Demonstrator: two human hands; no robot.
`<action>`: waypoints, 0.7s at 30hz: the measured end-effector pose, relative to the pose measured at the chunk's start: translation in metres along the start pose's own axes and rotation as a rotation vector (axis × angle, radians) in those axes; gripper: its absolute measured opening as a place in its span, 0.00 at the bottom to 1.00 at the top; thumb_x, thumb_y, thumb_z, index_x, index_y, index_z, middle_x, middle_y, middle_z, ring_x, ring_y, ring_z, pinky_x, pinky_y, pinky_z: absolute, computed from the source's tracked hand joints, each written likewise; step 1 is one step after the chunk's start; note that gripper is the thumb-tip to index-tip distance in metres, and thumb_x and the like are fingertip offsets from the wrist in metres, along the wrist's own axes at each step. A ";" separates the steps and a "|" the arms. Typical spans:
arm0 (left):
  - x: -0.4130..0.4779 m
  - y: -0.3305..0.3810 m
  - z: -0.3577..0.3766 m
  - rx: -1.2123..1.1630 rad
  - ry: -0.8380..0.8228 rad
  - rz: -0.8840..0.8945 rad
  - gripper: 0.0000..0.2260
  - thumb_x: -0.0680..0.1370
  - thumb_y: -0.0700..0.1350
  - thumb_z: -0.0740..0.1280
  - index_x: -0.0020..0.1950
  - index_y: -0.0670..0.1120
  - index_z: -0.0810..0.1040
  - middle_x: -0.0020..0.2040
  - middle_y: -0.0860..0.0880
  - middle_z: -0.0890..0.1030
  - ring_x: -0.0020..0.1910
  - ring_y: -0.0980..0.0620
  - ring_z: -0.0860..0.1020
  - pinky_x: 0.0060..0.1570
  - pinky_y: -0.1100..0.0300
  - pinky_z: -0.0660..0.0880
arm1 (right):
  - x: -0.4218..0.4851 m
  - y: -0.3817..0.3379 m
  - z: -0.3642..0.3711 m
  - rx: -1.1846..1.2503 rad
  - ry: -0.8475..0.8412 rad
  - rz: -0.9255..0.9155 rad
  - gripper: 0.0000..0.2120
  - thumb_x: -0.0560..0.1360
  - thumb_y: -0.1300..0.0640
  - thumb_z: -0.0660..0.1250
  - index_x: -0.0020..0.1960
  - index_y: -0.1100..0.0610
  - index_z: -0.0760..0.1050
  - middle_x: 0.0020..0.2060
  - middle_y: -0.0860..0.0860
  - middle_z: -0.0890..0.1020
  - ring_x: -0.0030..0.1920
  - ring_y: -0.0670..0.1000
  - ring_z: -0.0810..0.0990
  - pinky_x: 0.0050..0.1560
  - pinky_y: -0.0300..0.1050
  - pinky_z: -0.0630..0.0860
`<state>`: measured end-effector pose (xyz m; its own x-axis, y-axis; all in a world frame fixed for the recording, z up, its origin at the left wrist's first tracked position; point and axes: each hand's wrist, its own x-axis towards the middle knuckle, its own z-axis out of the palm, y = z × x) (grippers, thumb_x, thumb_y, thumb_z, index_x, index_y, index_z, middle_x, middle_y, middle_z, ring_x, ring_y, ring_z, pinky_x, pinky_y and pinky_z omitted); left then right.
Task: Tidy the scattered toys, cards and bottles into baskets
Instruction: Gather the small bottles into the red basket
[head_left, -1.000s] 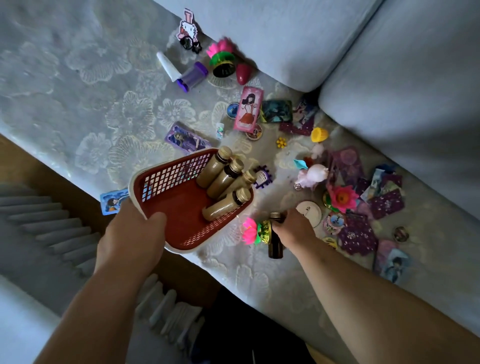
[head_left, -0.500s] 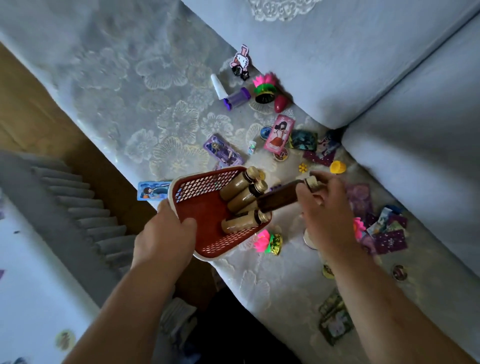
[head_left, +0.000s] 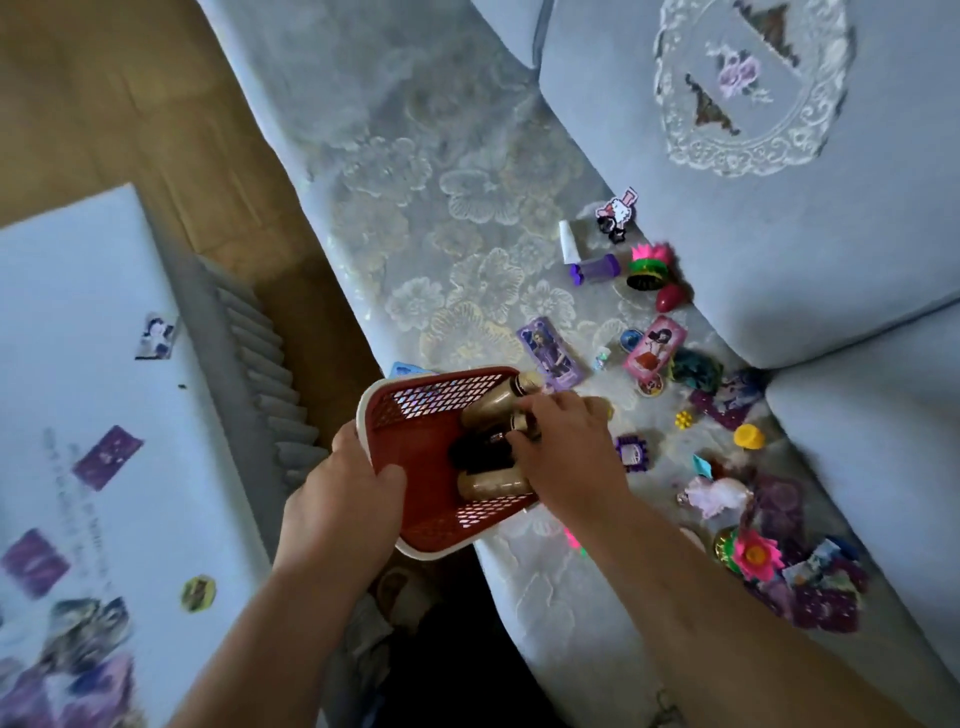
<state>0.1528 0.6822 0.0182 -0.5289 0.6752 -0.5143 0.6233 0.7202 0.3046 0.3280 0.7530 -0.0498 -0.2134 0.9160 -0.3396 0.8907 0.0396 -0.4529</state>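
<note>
My left hand (head_left: 345, 499) grips the near rim of a red mesh basket (head_left: 415, 405) held at the sofa seat's front edge. Several tan bottles (head_left: 488, 410) lie inside it. My right hand (head_left: 566, 447) reaches into the basket, fingers around the neck of a dark brown bottle (head_left: 475, 448) lying among the tan ones. Scattered on the seat are a purple card (head_left: 553, 353), a pink card (head_left: 655, 347), a pink lotus toy (head_left: 756, 555) and a pink pig figure (head_left: 719, 494).
The sofa back cushions (head_left: 779, 208) rise at the right. A purple-white tube (head_left: 592, 260), a green-pink toy (head_left: 649, 265) and a yellow cap (head_left: 749, 435) lie on the seat. A white table (head_left: 78, 364) with cards stands at the left, over wooden floor (head_left: 130, 104).
My right hand picked up the dark bottle from the seat, carried it left and lowered it into the basket. The view has swung left and up.
</note>
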 end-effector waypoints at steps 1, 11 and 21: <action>0.001 -0.006 -0.005 -0.016 0.004 -0.015 0.12 0.76 0.46 0.62 0.59 0.48 0.68 0.53 0.42 0.80 0.52 0.38 0.77 0.46 0.52 0.69 | 0.001 -0.008 0.001 -0.006 0.005 -0.027 0.17 0.75 0.50 0.63 0.64 0.48 0.73 0.59 0.50 0.72 0.61 0.55 0.66 0.62 0.48 0.65; 0.028 -0.088 -0.063 -0.143 0.074 -0.124 0.09 0.78 0.45 0.60 0.56 0.48 0.66 0.46 0.45 0.77 0.45 0.41 0.74 0.45 0.53 0.68 | 0.020 -0.108 0.034 0.006 0.019 -0.083 0.22 0.74 0.51 0.64 0.67 0.54 0.69 0.65 0.55 0.70 0.65 0.58 0.64 0.66 0.53 0.62; 0.032 -0.214 -0.103 -0.327 0.116 -0.407 0.10 0.77 0.45 0.59 0.57 0.47 0.66 0.50 0.43 0.79 0.50 0.38 0.77 0.45 0.51 0.72 | 0.023 -0.229 0.103 -0.007 -0.345 -0.146 0.29 0.77 0.41 0.62 0.73 0.55 0.62 0.67 0.56 0.73 0.67 0.57 0.71 0.61 0.49 0.67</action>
<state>-0.0568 0.5658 0.0193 -0.7621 0.3311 -0.5564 0.1528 0.9270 0.3424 0.0778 0.7241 -0.0384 -0.4602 0.7123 -0.5300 0.8432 0.1638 -0.5121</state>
